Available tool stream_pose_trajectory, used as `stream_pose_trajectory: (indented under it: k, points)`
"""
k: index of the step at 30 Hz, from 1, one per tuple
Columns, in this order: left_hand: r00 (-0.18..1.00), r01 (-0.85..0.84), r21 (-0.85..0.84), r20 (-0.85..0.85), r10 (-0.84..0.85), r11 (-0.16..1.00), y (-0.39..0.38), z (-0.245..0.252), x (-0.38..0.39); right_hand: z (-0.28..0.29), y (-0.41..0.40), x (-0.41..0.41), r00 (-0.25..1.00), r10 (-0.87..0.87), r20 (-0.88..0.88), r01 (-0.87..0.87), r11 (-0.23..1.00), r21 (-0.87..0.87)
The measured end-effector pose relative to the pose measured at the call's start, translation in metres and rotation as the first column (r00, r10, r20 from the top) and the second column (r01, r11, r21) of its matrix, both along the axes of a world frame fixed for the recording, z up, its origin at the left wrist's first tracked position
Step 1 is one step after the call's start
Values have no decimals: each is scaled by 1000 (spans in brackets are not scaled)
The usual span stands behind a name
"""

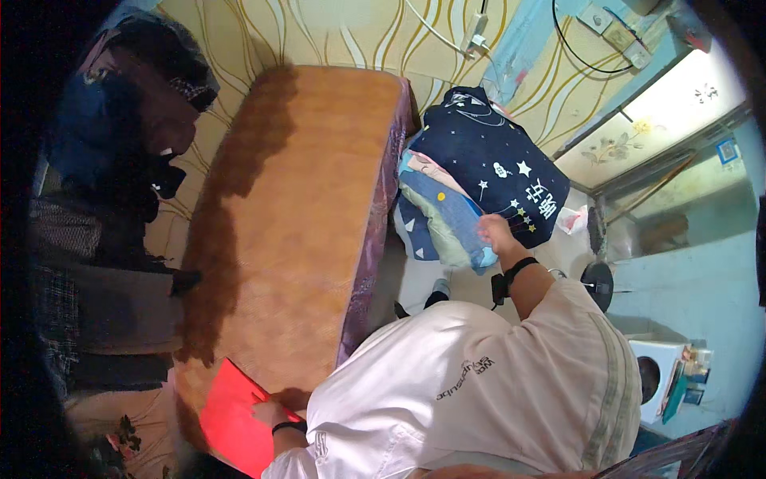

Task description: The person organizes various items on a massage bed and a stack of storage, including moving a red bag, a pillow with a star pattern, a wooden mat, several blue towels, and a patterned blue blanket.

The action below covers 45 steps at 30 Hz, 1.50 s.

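My left hand is at the near edge of a flat red sheet-like item, its fingers over the top; the item lies at the near left corner of a bed with an orange-brown mat. My right hand, fingers curled, touches a pile of bedding beside the bed, where a dark navy quilt with stars meets a folded blue-grey cloth. Whether its fingers grip the fabric cannot be told. A pale green cloth hangs from the pile's near side.
Dark clothes hang at the left. The purple patterned side of the bed borders a strip of tiled floor. A round black object and a white box-like thing are at the right. Cables and sockets are on the wall.
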<state>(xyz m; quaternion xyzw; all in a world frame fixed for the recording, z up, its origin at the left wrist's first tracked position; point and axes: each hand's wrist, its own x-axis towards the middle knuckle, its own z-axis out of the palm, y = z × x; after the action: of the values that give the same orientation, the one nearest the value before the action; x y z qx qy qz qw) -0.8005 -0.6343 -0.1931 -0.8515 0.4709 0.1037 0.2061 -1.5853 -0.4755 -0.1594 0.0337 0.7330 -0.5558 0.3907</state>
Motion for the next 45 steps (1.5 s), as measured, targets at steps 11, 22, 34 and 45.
stream_pose_trajectory:
  k: [11, 22, 34, 45]
  points:
    - [959, 147, -241, -201, -198, 959, 4, 6, -304, -43, 88, -195, 761, -105, -640, 490, 739, 462]
    - [556, 271, -308, -724, -409, 912, -101, 80, -591, -51, 140, -219, 825, -559, -84, 553, 829, -80]
    - [-19, 699, -374, -862, -506, 610, -169, 66, -860, -75, 156, -226, 789, -482, 381, 584, 782, -220]
    - [210, 503, -118, -944, -253, 856, -216, -2, -991, -93, 165, -283, 722, -451, 525, 673, 635, -380]
